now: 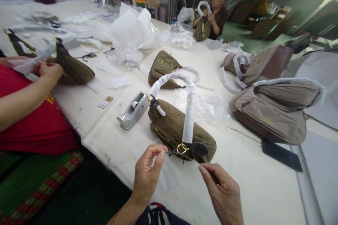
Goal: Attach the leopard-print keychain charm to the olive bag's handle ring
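An olive-brown handbag [169,119] lies on the table in front of me. Its strap [189,112], wrapped in white paper, arches up from it, with a gold ring [182,148] at the near end and a dark leather tab [199,148] beside that. Thumb and fingers of my left hand [148,172] pinch a thin dark cord [171,152] at the ring. To the right of the ring, my right hand [221,191] is closed in a pinch near the bag's front edge; what it holds, if anything, is too small to make out.
A grey tape dispenser [133,110] and a tag [105,102] lie left of the bag. Another olive bag [163,66] sits behind. Taupe bags [269,112] and a black phone [281,154] are at right. A red-clad co-worker [23,112] handles a bag at left; two people work across the table.
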### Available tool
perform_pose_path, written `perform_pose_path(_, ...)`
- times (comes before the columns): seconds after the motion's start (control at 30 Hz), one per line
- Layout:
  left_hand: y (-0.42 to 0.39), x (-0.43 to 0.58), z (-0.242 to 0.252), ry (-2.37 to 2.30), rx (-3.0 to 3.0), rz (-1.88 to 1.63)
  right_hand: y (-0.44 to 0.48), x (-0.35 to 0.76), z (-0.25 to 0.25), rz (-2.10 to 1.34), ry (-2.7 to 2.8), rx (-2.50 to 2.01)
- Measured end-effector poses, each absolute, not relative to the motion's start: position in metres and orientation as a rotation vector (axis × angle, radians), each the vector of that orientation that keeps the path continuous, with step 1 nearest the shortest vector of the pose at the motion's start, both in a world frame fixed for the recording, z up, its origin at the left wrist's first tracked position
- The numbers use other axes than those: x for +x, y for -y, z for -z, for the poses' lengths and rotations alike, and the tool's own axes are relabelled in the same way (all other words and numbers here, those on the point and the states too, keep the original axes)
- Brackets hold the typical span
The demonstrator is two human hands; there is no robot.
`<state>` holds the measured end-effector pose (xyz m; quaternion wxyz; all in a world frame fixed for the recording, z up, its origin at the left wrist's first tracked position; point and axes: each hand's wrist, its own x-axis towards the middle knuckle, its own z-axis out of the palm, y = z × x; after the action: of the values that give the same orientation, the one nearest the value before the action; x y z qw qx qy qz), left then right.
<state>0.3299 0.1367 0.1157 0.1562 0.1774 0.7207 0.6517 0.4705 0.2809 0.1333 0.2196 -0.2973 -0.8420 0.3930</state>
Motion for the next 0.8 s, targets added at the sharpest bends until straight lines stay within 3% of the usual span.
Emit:
perform_pose_path(0.1, -0.135, 0.329, -0.123, -2.153, 0.698, -1.876, -0.276, 0.463, -0.135, -1.200, 2.082, -0.820)
perform_pose_path(0.27, -0.138, 0.334, -0.140, -2.160, 1.275, -1.742, -0.260, 0.445, -0.129, -1.872, 1.538, -0.602)
perform_pose_path(0.33, -0.139, 0.336, -0.144, -2.143, 1.376, -1.729, -0.257, 0.443, -0.126, -1.981, 1.463, -0.524)
perform_pose_path(0.57, -0.143, 0.337, -0.139, -2.115, 1.500, -1.679, -0.259, 0.448, -0.122, -1.333, 2.118, -0.367)
perform_pose_path(0.8, -0.144, 0.335, -0.131, -1.938, 1.326, -1.842, -0.258, 0.449, -0.114, -1.316, 2.061, -0.548)
